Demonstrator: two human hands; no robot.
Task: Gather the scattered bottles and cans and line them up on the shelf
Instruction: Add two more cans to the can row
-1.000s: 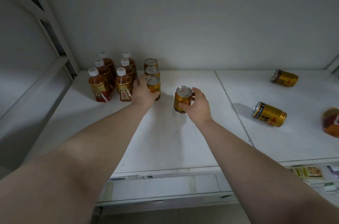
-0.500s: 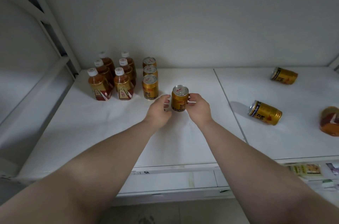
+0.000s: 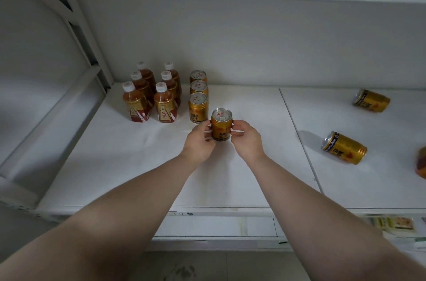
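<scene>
Gripping an upright gold can point(image 3: 221, 127) from both sides, my left hand point(image 3: 199, 142) and right hand point(image 3: 246, 140) curl their fingers round its wall. It sits just in front and to the right of the row of three standing cans point(image 3: 198, 108) on the white shelf point(image 3: 115, 165). I cannot tell whether its base touches down. Six tea bottles point(image 3: 152, 96) stand just left of that row. A near tipped can point(image 3: 344, 148) and a far tipped can point(image 3: 371, 100) lie well to its right.

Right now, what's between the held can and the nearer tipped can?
Head view: past the right hand on the held can, only bare shelf and the panel seam before the tipped can.
</scene>
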